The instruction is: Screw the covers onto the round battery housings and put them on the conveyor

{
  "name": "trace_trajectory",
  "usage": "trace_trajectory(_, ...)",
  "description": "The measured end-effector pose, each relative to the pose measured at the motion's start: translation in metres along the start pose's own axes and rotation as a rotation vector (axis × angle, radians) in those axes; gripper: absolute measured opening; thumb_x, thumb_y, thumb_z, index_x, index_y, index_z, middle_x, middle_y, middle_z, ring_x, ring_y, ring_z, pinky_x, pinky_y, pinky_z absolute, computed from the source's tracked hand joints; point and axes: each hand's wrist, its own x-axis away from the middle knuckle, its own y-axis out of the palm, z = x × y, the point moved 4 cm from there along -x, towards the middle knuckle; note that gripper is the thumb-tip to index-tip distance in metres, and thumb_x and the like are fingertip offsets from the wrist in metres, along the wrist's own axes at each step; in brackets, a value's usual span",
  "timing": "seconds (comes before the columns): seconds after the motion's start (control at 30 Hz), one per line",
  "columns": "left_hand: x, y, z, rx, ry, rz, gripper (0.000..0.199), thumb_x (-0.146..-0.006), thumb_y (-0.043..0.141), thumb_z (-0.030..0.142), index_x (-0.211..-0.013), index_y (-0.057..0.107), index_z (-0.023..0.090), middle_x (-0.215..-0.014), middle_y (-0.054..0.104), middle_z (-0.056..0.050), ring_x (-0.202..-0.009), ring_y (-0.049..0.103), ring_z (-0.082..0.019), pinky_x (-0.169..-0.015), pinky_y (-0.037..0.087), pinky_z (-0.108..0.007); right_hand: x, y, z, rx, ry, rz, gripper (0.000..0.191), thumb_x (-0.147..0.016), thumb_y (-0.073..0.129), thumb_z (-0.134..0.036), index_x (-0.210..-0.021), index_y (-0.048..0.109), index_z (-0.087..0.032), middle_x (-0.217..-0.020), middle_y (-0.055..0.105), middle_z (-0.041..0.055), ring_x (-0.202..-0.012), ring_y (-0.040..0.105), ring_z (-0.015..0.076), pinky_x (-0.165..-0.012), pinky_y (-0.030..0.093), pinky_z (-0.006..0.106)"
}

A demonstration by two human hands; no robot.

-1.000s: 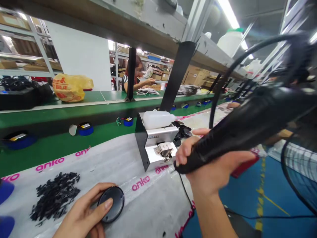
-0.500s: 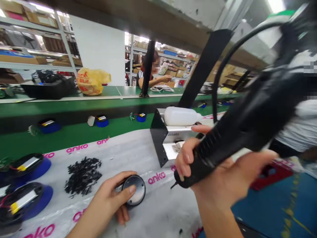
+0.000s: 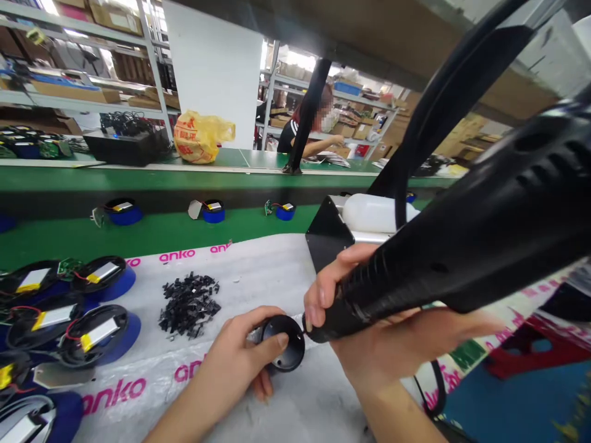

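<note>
A left hand [image 3: 244, 351] pinches a black disc [image 3: 294, 351] while a right hand [image 3: 388, 354] grips a black power tool [image 3: 462, 240]

At the far left, blue-sided round housings [image 3: 125, 289] crowd together, several with silver-and-yellow batteries [image 3: 100, 333] lying in them. Above, on the green ledge [image 3: 157, 177], stands a black box [image 3: 124, 149] topped with tangled cables [image 3: 124, 124], and to its right sits a yellow plastic bag [image 3: 196, 138]. Below the bag, a heap of small black pieces [image 3: 189, 306] lies on white sheeting [image 3: 263, 261] printed with pink "anko" lettering.

Right of the heap, the left hand has its thumb on the disc's face and its fingers curled about the left edge; whether the disc touches the sheeting cannot be told. Across the ledge, a person [image 3: 289, 132] in a dark top shows partly behind a black post [image 3: 311, 114].

The right hand's fingers wrap the tool's front end, and the body slants up to the right. Its thin tip [image 3: 305, 333] is at the disc's right rim, too small to tell whether seated in a hole. Behind, partly covered, a white bottle [image 3: 372, 212] lies on its side on a metal unit [image 3: 329, 231]. Farthest right, a red object [image 3: 558, 354] is near the blue floor [image 3: 508, 403]
</note>
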Motion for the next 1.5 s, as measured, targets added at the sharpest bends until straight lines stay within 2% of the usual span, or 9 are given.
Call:
trace_trajectory(0.47, 0.002, 0.002, 0.004, -0.003, -0.025, -0.029, 0.039, -0.081, 0.069, 0.043, -0.11, 0.064, 0.017, -0.051, 0.061, 0.004, -0.037, 0.056, -0.01, -0.037, 0.047, -0.017, 0.005, -0.004, 0.006, -0.007, -0.07, -0.136, 0.06, -0.073, 0.062, -0.079, -0.083, 0.074, -0.022, -0.05, 0.064, 0.0017, -0.031, 0.051, 0.0186, -0.029, 0.042, 0.029)
trace_trajectory(0.67, 0.001, 0.002, 0.006, 0.002, -0.034, -0.017, 0.043, -0.079, 0.069, 0.044, -0.111, 0.062, 0.017, -0.066, 0.068, 0.0, -0.038, 0.057, -0.009, -0.036, 0.046, -0.017, 0.007, -0.006, 0.004, 0.01, -0.038, -0.132, 0.056, -0.074, 0.064, -0.077, -0.08, 0.074, -0.022, -0.05, 0.063, 0.0012, -0.033, 0.052, 0.0194, -0.032, 0.044, 0.031)
trace_trajectory(0.93, -0.002, 0.003, 0.0, -0.051, -0.028, 0.03, 0.052, -0.079, 0.069, 0.048, -0.119, 0.061, 0.016, -0.041, 0.056, 0.007, -0.03, 0.048, -0.01, -0.032, 0.04, -0.017, 0.013, -0.012, 0.028, -0.059, 0.048, -0.09, 0.066, -0.062, 0.064, -0.087, -0.079, 0.065, -0.023, -0.049, 0.06, -0.0012, -0.035, 0.05, 0.016, -0.034, 0.042, 0.027)
trace_trajectory(1.07, 0.002, 0.0, -0.005, -0.189, -0.011, 0.133, 0.061, -0.083, 0.066, 0.051, -0.133, 0.056, 0.018, -0.035, 0.053, 0.008, -0.031, 0.049, -0.013, -0.036, 0.042, -0.02, 0.004, -0.017, 0.021, -0.025, 0.018, -0.053, 0.069, -0.076, 0.045, -0.088, -0.093, 0.059, -0.022, -0.056, 0.057, -0.003, -0.037, 0.048, 0.013, -0.034, 0.04, 0.024)
trace_trajectory(1.13, 0.004, -0.006, -0.003, -0.329, 0.117, 0.259, 0.052, -0.084, 0.065, 0.051, -0.127, 0.063, 0.022, -0.047, 0.063, 0.004, -0.037, 0.054, -0.014, -0.04, 0.044, -0.022, -0.01, -0.031, -0.001, 0.041, -0.1, 0.042, 0.07, -0.081, 0.037, -0.087, -0.095, 0.058, -0.022, -0.057, 0.056, -0.0036, -0.036, 0.047, 0.0131, -0.032, 0.04, 0.025)
trace_trajectory(1.2, 0.007, -0.009, 0.003, -0.505, 0.319, 0.357, 0.038, -0.085, 0.065, 0.049, -0.114, 0.072, 0.027, -0.079, 0.076, -0.003, -0.051, 0.062, -0.016, -0.048, 0.05, -0.025, -0.025, -0.053, -0.028, 0.123, -0.273, 0.186, 0.066, -0.081, 0.039, -0.086, -0.091, 0.056, -0.023, -0.054, 0.055, -0.0049, -0.036, 0.047, 0.0131, -0.031, 0.039, 0.024)
trace_trajectory(1.3, 0.008, -0.005, 0.005, -0.645, 0.518, 0.357, 0.038, -0.076, 0.076, 0.045, -0.111, 0.075, 0.031, -0.122, 0.072, -0.006, -0.094, 0.072, -0.026, -0.08, 0.06, -0.034, -0.046, -0.089, -0.052, 0.235, -0.459, 0.373, 0.066, -0.077, 0.044, -0.087, -0.087, 0.055, -0.023, -0.052, 0.054, -0.0061, -0.037, 0.048, 0.0125, -0.032, 0.038, 0.022)
trace_trajectory(1.4, 0.004, -0.002, 0.001, -0.585, 0.516, 0.293, 0.057, -0.065, 0.084, 0.038, -0.121, 0.071, 0.031, -0.128, 0.071, -0.006, -0.119, 0.064, -0.033, -0.102, 0.052, -0.043, -0.057, -0.113, -0.047, 0.33, -0.459, 0.436, 0.068, -0.078, 0.041, -0.087, -0.089, 0.054, -0.022, -0.052, 0.054, -0.0056, -0.036, 0.048, 0.0123, -0.032, 0.037, 0.022)
trace_trajectory(1.5, 0.001, 0.0, -0.002, -0.56, 0.399, 0.233, 0.063, -0.061, 0.086, 0.031, -0.122, 0.07, 0.032, -0.127, 0.073, -0.006, -0.118, 0.065, -0.034, -0.104, 0.05, -0.046, -0.053, -0.115, -0.038, 0.35, -0.35, 0.395, 0.069, -0.078, 0.043, -0.087, -0.089, 0.055, -0.02, -0.052, 0.054, -0.0049, -0.035, 0.048, 0.0118, -0.033, 0.037, 0.021)
